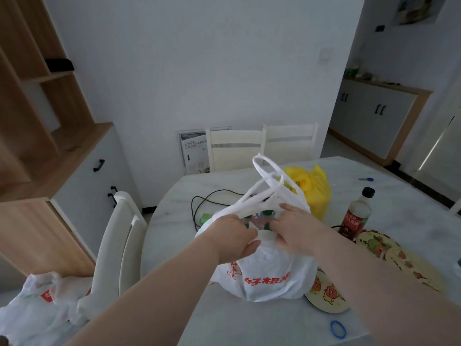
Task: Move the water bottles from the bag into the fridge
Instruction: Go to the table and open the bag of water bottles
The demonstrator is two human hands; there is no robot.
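Between the two hands, a thin, crinkled white plastic bag [269,275] stands on the pale marbled table [224,320]; the left hand [237,236] clutches its near rim; the right hand [294,228] pinches the same film; inside the open mouth, the water bottles [259,219] show only round green caps (the rest is veiled); beyond the right hand sit a glossy yellow bag [316,191] and a tall dark bottle [356,216].

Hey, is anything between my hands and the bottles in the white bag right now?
Only the white bag itself: the left hand and right hand grip its mouth, and green bottle caps show in the gap between them.
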